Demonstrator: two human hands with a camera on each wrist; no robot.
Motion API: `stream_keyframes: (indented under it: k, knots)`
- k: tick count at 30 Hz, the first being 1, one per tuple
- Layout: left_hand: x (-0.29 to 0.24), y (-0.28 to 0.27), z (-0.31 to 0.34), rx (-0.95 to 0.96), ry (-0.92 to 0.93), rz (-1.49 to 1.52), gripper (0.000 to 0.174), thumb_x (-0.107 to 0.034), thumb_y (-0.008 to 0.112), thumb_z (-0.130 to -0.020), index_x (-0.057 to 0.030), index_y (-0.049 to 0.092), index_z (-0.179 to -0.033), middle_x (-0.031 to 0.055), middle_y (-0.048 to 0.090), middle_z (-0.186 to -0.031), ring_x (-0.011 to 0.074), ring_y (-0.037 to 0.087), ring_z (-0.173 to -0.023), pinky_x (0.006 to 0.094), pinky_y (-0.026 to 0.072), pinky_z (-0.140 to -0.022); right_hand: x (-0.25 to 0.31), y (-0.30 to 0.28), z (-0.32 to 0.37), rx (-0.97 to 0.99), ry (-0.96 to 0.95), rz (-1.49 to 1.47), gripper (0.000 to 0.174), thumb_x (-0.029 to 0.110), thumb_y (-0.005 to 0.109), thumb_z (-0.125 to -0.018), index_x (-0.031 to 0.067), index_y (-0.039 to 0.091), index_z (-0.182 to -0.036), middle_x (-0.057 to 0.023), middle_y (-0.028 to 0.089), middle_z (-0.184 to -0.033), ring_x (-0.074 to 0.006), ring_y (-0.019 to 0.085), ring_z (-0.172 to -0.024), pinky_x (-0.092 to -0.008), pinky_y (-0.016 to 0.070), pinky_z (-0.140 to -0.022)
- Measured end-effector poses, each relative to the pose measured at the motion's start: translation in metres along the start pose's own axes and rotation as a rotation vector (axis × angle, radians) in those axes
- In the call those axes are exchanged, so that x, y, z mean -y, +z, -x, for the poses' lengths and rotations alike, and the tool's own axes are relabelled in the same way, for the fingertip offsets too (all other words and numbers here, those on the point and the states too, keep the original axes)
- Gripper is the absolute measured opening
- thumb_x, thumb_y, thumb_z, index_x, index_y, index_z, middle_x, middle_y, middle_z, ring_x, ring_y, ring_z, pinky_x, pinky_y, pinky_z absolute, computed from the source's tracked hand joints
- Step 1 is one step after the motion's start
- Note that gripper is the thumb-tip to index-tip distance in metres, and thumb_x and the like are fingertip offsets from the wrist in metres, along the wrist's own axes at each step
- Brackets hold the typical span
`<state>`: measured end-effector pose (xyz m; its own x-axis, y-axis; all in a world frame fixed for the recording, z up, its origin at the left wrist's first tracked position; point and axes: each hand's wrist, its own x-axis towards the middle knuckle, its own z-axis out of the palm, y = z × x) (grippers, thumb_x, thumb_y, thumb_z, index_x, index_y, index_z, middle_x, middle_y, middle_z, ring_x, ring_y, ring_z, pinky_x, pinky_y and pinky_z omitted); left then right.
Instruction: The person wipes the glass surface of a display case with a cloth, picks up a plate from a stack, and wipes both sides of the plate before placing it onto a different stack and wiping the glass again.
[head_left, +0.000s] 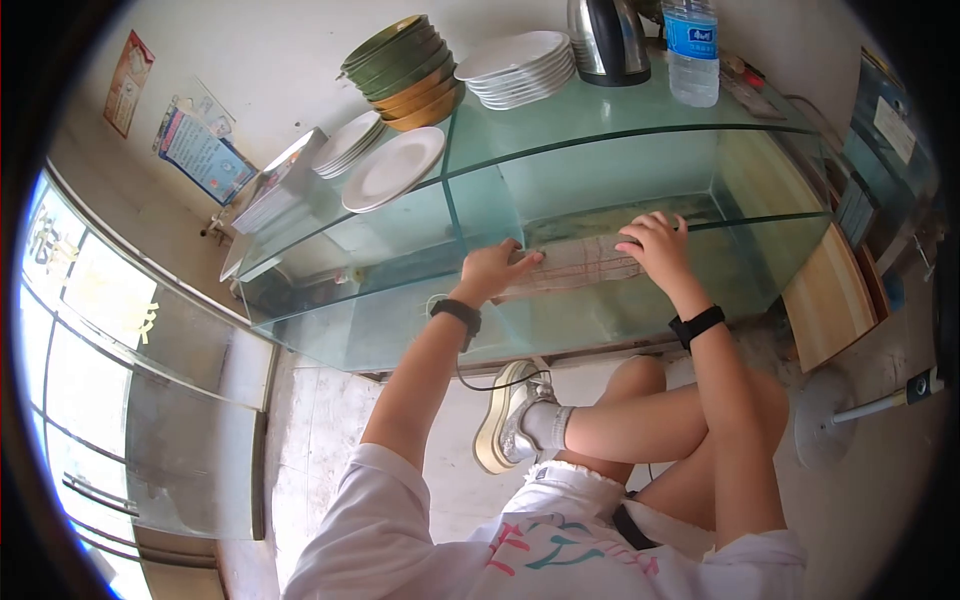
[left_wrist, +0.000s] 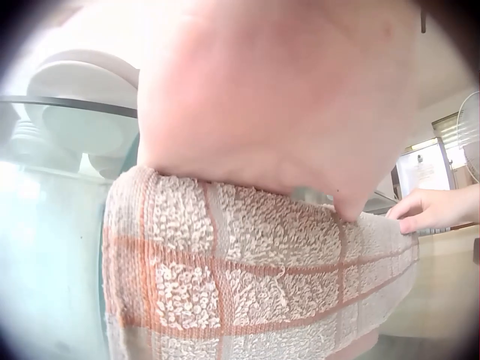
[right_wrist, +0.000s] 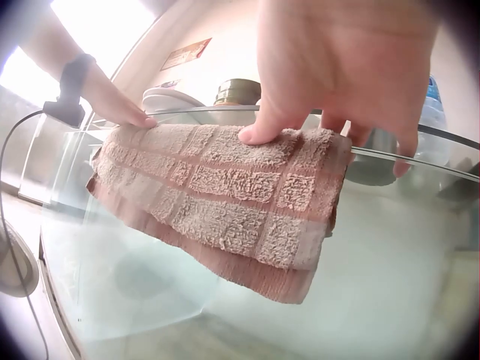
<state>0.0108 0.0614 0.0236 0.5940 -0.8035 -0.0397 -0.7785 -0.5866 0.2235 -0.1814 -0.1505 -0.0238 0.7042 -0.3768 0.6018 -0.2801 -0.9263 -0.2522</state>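
Note:
A checked terry towel [head_left: 580,265], pale with reddish-brown stripes, hangs folded over the front rim of a glass tank [head_left: 400,325]. At its left end my left hand [head_left: 490,272] grips the top edge, thumb stretched along it. My right hand [head_left: 660,250] pinches the right end. In the right wrist view the thumb of the right hand [right_wrist: 345,67] presses the near face of the towel [right_wrist: 232,187], with the other fingers over the far side of the rim. The left wrist view has the palm of the left hand [left_wrist: 270,97] close over the towel's upper edge [left_wrist: 277,247].
On the tank's glass top stand stacked green and tan bowls [head_left: 405,70], white plates [head_left: 515,65], a steel kettle [head_left: 608,40] and a water bottle [head_left: 692,55]. Wooden boards [head_left: 825,300] lean at the right. A cable [head_left: 480,387] hangs from the left wrist.

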Motion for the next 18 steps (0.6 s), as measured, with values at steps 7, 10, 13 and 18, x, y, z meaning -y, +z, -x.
stream_keyframes:
  k: [7,10,13,18]
  knots:
    - [0.002,0.004,0.007,-0.102,0.128,-0.139,0.057,-0.059,0.050,-0.084,-0.0074,0.061,-0.106,0.0157,0.066,-0.093,0.0340,0.062,-0.088,0.0416,0.0454,-0.080,-0.011,-0.003,0.000,0.094,-0.006,-0.132,0.028,0.038,0.066,-0.079,0.0128,0.064,-0.092,-0.0001,0.062,-0.093,-0.0205,0.053,-0.100,-0.0507,0.0300,-0.096]
    - [0.004,0.003,0.004,-0.037,0.085,-0.109,0.050,-0.051,0.055,-0.084,-0.0056,0.059,-0.105,0.0149,0.065,-0.092,0.0348,0.061,-0.085,0.0435,0.0448,-0.081,-0.009,-0.012,-0.001,0.161,0.012,-0.151,0.034,0.040,0.064,-0.081,0.0092,0.061,-0.095,-0.0029,0.062,-0.097,-0.0218,0.052,-0.101,-0.0498,0.0300,-0.096]
    - [0.024,-0.008,0.013,-0.403,0.376,0.216,0.031,-0.030,0.058,-0.088,-0.0013,0.057,-0.099,0.0144,0.064,-0.088,0.0310,0.062,-0.084,0.0382,0.0462,-0.081,-0.003,-0.015,0.001,0.152,-0.007,-0.100,0.040,0.043,0.065,-0.079,0.0068,0.060,-0.096,-0.0061,0.061,-0.100,-0.0221,0.051,-0.104,-0.0495,0.0309,-0.095]
    - [0.070,-0.128,0.021,-0.368,0.281,0.703,0.018,-0.016,0.049,-0.090,-0.0016,0.057,-0.097,0.0072,0.064,-0.088,0.0164,0.063,-0.078,0.0284,0.0490,-0.071,0.028,-0.013,-0.017,0.014,-0.169,0.227,0.046,0.045,0.070,-0.073,0.0063,0.059,-0.096,-0.0104,0.057,-0.102,-0.0224,0.048,-0.108,-0.0455,0.0336,-0.094]
